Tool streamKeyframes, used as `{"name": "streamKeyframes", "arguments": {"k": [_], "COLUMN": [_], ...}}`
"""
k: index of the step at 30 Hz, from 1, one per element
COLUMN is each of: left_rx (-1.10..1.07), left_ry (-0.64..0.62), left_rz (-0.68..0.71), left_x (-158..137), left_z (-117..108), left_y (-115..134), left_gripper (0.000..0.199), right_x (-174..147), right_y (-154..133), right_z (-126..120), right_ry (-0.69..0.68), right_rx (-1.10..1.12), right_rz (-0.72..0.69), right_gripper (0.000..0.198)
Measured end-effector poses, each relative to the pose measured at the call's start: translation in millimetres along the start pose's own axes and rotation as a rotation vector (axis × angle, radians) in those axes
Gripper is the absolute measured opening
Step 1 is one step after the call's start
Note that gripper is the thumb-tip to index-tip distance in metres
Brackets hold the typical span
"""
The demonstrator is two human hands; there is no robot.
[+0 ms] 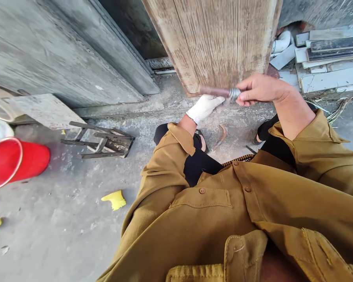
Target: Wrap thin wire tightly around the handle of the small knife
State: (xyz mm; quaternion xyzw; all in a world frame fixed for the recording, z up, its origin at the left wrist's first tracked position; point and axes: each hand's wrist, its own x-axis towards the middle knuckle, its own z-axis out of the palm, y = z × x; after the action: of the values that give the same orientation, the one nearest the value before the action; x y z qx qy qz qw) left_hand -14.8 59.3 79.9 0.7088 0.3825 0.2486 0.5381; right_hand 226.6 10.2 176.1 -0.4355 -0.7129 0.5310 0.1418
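Observation:
My right hand (257,89), bare, is closed around the silver wire-wound end of a reddish-brown rod (214,91). The rod points left and is smeared by motion, so its exact kind is unclear. My left hand (204,108) wears a white glove and is just below the rod, with its thumb toward the right. Its fingers look closed, but what they hold, if anything, is hidden. Whether the glove touches the rod I cannot tell. On the concrete between my feet lies a curved brownish piece (220,138). Beyond both hands stands a worn plank panel (214,43).
A small wooden stool (106,140) lies on its side at left. A red bucket (35,158) is tipped over at the far left. Yellow scraps (114,199) are on the floor. Stacked white boards (332,58) lie at right, near a white pipe (282,41).

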Motion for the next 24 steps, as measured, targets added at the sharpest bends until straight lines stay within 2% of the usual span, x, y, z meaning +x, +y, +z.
{"name": "streamKeyframes", "arguments": {"k": [2, 4, 7, 9, 12, 14, 16, 19, 21, 24], "left_rx": [-0.086, -0.143, -0.124, -0.009, 0.229, 0.302, 0.320, 0.324, 0.314, 0.244], "left_ry": [-0.075, -0.148, -0.226, -0.286, -0.305, -0.274, -0.242, -0.201, -0.179, -0.170], "left_rz": [0.007, 0.020, 0.007, 0.010, 0.075, 0.081, 0.061, 0.041, 0.049, 0.053], "left_x": [10, 17, 24, 26, 29, 33, 39, 48, 51, 54], "left_z": [0, 1, 0, -3, -14, -24, -34, -45, -48, -38], "left_y": [2, 3, 1, 0, -2, -3, -6, -9, -11, -13], "left_gripper": [0.037, 0.042, 0.042, 0.037, 0.025, 0.020, 0.019, 0.017, 0.017, 0.018], "right_x": [8, 23, 50, 67, 84, 88, 86, 75, 65, 53], "right_y": [-14, -16, 2, 22, 49, 59, 61, 56, 52, 43], "right_z": [-10, -23, -39, -43, -35, -25, -17, -13, -13, -13], "right_ry": [0.155, 0.310, 0.509, 0.550, 0.406, 0.243, 0.025, -0.233, -0.259, -0.205], "right_rx": [0.145, 0.171, -0.025, -0.207, -0.527, -0.689, -0.753, -0.626, -0.506, -0.396], "right_rz": [-0.066, -0.062, 0.083, 0.231, 0.387, 0.433, 0.428, 0.310, 0.213, 0.136], "right_gripper": [0.032, 0.030, 0.028, 0.025, 0.026, 0.027, 0.024, 0.022, 0.023, 0.023]}}
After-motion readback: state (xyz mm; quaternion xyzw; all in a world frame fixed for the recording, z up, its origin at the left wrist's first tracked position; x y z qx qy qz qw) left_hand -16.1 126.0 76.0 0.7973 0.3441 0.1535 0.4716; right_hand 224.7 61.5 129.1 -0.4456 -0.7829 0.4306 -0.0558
